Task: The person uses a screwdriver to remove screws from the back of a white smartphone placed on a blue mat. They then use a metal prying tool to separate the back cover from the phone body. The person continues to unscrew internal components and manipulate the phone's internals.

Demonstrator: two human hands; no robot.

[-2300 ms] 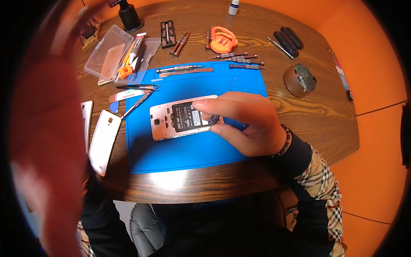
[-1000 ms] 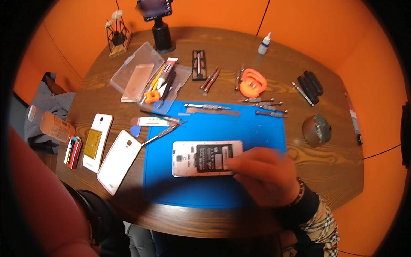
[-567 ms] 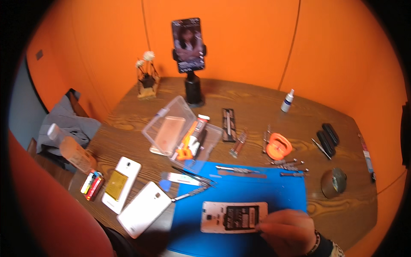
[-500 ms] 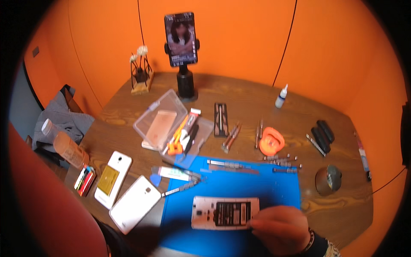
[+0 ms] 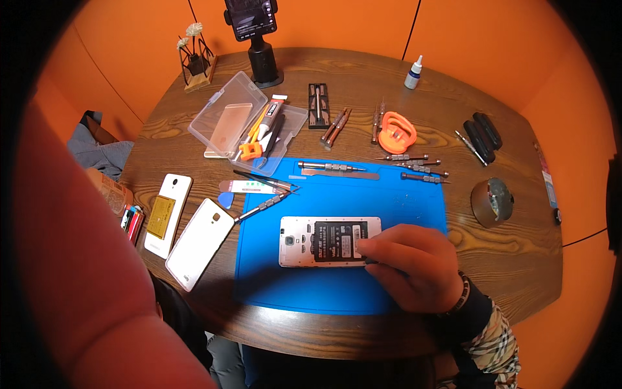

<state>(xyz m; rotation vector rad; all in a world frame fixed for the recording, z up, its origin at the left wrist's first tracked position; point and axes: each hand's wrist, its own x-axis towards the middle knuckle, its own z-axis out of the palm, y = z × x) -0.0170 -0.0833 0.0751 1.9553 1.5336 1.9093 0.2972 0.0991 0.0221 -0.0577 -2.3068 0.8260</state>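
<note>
A phone (image 5: pixel 299 259) with its back cover off lies face down across the blue mat (image 5: pixel 311 292), its black battery (image 5: pixel 334 241) showing. My right hand (image 5: pixel 418 266) is over the phone's right end, thumb and fingers pinched together at the battery's edge. Something small and dark shows between those fingertips, too hidden to name. Very close on the left, a large blurred expanse of bare skin belongs to my left hand or arm (image 5: pixel 97 279); no fingers of it show. Left of the mat are a white back cover (image 5: pixel 201 243) and a white phone with a gold battery (image 5: pixel 160 217).
Screwdrivers (image 5: pixel 334 166), tweezers (image 5: pixel 265 180) and a blue pick (image 5: pixel 225 200) lie around the mat's edges. Behind stand a clear open box (image 5: pixel 288 139), an orange suction cup (image 5: pixel 396 133), a dropper bottle (image 5: pixel 413 72) and a phone on a stand (image 5: pixel 262 61). A round brown container (image 5: pixel 490 202) is at right.
My view has tilted down, so the table sits higher in the picture and its front edge now shows. My right hand stays at the phone's right end, fingers still pinched.
</note>
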